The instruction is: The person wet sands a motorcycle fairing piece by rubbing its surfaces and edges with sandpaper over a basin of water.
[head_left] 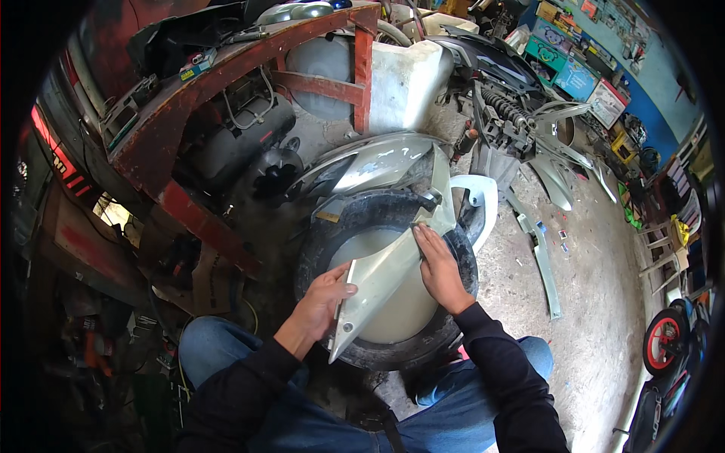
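Across a round black tub (308, 264) of cloudy whitish water (404, 306) lies a long, pale silver-green motorcycle body panel (381, 273), tilted with its pointed end toward me. My left hand (321, 302) grips the panel's left edge, thumb on top and fingers partly hidden. Farther up, my right hand (441, 269) rests with outstretched fingers on the panel's right side. Whether anything thin lies beneath those fingers cannot be made out. A white curved part (487, 208) sits at the tub's far right rim, just past the panel.
Behind the tub lies a silver fairing (377, 162). A red bench (249, 49) stands at left over a dark compressor tank (260, 124). Panel pieces, including a narrow strip (544, 264), lie on the floor at right, near a partly dismantled motorcycle (502, 113). A red-rimmed wheel (664, 341) is far right.
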### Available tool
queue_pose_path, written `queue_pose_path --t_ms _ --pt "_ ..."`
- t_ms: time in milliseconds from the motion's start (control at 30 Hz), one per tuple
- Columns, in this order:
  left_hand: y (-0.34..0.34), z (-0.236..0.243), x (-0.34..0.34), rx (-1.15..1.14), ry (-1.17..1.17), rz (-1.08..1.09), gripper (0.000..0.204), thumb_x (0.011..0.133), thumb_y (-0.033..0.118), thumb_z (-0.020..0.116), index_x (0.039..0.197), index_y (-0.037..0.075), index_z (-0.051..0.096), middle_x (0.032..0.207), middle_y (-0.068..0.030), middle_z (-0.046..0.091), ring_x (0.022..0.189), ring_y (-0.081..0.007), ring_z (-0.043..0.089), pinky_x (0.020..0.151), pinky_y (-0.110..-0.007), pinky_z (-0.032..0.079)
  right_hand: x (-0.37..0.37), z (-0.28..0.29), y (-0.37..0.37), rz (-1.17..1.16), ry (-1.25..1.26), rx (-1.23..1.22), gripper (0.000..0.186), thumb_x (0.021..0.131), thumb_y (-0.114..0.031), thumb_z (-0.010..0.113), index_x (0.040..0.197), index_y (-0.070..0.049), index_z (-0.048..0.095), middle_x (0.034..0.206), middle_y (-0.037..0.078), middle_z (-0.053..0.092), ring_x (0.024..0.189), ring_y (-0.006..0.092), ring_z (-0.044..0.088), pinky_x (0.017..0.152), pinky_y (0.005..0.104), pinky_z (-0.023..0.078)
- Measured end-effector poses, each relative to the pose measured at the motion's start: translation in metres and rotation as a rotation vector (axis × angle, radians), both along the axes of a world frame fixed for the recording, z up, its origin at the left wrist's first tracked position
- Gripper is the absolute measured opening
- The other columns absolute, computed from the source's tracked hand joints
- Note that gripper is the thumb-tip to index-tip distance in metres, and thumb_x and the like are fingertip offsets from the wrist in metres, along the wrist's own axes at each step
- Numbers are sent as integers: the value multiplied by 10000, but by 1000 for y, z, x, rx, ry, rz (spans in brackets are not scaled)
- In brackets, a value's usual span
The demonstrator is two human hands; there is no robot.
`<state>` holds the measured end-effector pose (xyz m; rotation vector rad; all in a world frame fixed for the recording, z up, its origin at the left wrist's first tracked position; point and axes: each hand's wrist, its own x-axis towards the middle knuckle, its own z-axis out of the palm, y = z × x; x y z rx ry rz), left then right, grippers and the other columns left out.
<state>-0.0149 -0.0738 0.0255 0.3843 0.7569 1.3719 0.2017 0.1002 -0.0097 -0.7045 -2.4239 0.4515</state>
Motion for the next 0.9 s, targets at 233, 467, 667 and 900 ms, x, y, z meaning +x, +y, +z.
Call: queue_pose_path --t_ms 233,467,667,900 --pt "-19 -3 22 -99 67 81 745 710 2 510 1453 -1 453 1299 -134 626 1158 -215 635 1025 -332 484 -16 8 -56 218 116 8 561 796 101 544 1354 43 570 1368 252 583 1320 424 527 1148 465 389" --pt "-4 -2 14 -100 89 -3 697 689 -10 472 1385 -19 511 1234 -133 650 1085 -217 660 984 -328 507 -10 3 -15 -16 59 84 406 828 31 567 1225 39 650 1285 222 653 1238 369 610 1083 450 465" --pt "1 2 20 -109 173 -26 725 670 -33 467 1394 -29 496 1261 -137 646 1112 -222 660 1014 -335 499 -3 -7 13 -43 10 126 480 791 85 578 1266 50 628 1302 258 626 1270 405 578 1107 454 452" --pt "-2 -1 16 -124 134 -15 746 663 -41 471 1409 -29 482 1267 -140 644 1137 -220 652 1016 -336 500 -7 -5 3 44 46 80 411 799 75 554 1200 73 639 1296 276 621 1238 419 588 1074 468 473"
